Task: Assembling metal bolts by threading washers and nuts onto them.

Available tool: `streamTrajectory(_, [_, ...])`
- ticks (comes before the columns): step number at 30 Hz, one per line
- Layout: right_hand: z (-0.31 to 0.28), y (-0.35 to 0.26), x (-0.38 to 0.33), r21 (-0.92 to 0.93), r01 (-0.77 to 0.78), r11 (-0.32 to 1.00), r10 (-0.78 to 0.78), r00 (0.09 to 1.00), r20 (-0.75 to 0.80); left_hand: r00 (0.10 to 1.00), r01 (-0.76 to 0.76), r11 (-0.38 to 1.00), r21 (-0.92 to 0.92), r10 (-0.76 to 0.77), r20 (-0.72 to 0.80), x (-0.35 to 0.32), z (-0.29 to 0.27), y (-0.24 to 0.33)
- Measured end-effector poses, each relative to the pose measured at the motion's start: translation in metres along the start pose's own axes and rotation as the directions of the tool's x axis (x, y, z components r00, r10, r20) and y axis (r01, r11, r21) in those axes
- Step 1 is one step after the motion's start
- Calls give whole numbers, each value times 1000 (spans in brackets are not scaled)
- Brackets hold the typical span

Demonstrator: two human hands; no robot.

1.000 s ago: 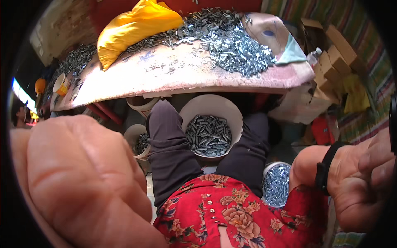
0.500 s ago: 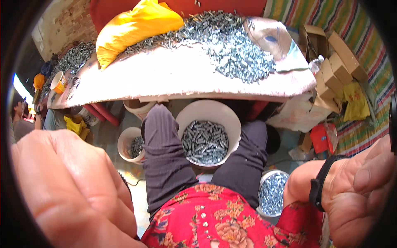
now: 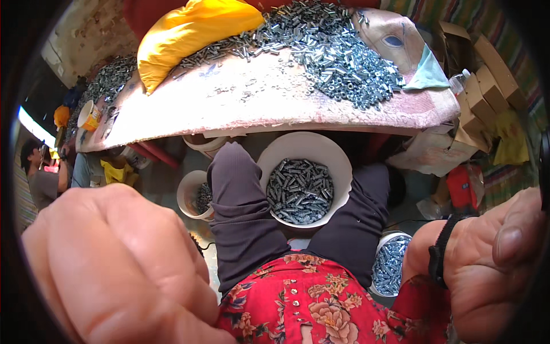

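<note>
Orange-labelled bucket (image 3: 89, 115) beyond the left hand (image 3: 117, 264)

Cloth-covered table (image 3: 229, 112) with red legs (image 3: 160, 155), strong light across it, pale worn wall (image 3: 86, 40) at left, striped sheeting (image 3: 498, 28) at right, greyish floor (image 3: 408, 206)

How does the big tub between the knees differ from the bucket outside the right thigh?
The tub looks wider than the bucket. The tub's pieces look dark grey, while the bucket's pieces look brighter and bluish. The tub's opening is mostly uncovered, whereas the right forearm hides part of the bucket. Both are whitish and hold many small metal pieces.
</note>
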State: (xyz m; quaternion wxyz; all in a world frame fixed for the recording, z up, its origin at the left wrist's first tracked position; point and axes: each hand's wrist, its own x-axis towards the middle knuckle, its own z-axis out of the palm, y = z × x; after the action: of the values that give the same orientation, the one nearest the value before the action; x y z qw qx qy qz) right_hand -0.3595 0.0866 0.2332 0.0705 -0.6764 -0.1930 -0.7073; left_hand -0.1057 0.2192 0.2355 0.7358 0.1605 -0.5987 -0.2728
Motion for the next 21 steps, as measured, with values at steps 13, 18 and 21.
streamTrajectory(13, [21, 26, -35, 10, -109, 994, 109, 994, -25, 995, 28, 999, -30, -31, -90, -11, -26, -19])
streamTrajectory(18, [39, 28, -54, 77, -162, 984, 166, 985, -50, 993, 36, 999, 12, -34, -117, -16, -29, -9])
streamTrajectory(21, [37, 26, -51, 82, -168, 982, 172, 984, -40, 995, 22, 1000, 2, -22, -93, -17, -26, -9])
